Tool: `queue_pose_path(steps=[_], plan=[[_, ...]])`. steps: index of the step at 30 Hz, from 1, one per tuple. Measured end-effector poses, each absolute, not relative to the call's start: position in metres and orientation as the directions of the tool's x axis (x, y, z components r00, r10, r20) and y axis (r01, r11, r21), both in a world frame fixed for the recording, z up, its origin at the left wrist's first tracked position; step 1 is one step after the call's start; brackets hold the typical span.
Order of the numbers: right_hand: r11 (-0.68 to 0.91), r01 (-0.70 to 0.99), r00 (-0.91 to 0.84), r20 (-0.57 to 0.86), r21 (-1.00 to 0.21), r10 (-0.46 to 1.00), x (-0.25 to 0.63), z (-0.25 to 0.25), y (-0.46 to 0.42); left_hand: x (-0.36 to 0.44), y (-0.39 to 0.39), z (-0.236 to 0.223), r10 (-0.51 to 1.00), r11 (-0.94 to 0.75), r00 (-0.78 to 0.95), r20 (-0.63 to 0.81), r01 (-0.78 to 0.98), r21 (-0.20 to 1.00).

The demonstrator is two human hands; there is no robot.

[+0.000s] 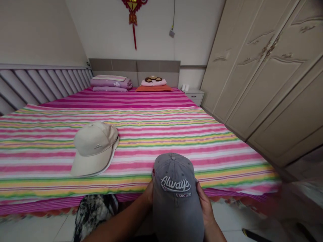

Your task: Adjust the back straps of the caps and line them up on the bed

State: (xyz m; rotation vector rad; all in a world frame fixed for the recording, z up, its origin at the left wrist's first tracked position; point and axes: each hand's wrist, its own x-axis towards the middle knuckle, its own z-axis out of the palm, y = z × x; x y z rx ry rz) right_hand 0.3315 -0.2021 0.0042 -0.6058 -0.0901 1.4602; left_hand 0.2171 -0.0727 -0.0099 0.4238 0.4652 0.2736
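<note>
A grey baseball cap (174,201) with "Always" lettering is held up at the bottom centre, its brim pointing down toward me. My left hand (149,194) grips its left side; most of those fingers are hidden behind the cap. On the opposite side my right hand (205,205) is closed on the cap's edge, thumb and part of the fingers showing. To the left, beige caps (93,141) lie stacked on the striped bedspread, the top one bearing a small logo. The edge of another brim shows beneath it.
The bed with its striped cover (156,134) fills the middle. Folded purple bedding (111,83) and a pink pillow (153,82) sit by the headboard (136,67). At right stand a wardrobe (252,67) and a nightstand (195,96). A black-and-white patterned cloth (94,215) is at lower left.
</note>
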Motion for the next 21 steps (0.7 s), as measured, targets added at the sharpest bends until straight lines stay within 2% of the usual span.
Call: queue_pose_path(steps=[3, 5, 9, 11, 16, 21], plan=[[-0.010, -0.898, 0.134, -0.296, -0.439, 0.946, 0.332, 0.004, -0.207, 0.212, -0.071, -0.015, 0.234, 0.942, 0.901, -0.365, -0.117, 0.315], [0.003, -0.897, 0.147, -0.292, -0.441, 0.945, 0.333, 0.006, -0.209, 0.211, -0.069, -0.014, 0.307, 0.934, 0.883, -0.354, -0.208, 0.291], [0.015, -0.896, 0.159, -0.289, -0.444, 0.944, 0.340, 0.009, -0.211, 0.213, -0.070, -0.006, 0.482, 0.868, 0.799, -0.358, -0.382, 0.316], [-0.016, -0.892, 0.137, -0.303, -0.453, 0.943, 0.345, 0.010, -0.212, 0.214, -0.071, 0.000, 0.516, 0.848, 0.776, -0.361, -0.406, 0.340], [-0.065, -0.870, 0.121, -0.341, -0.488, 0.932, 0.367, 0.011, -0.207, 0.226, -0.066, 0.016, 0.440, 0.892, 0.791, -0.425, -0.327, 0.313], [0.009, -0.772, 0.252, -0.293, -0.636, 0.922, 0.419, 0.029, -0.180, 0.276, -0.035, 0.039, 0.397, 0.900, 0.844, -0.359, -0.284, 0.330]])
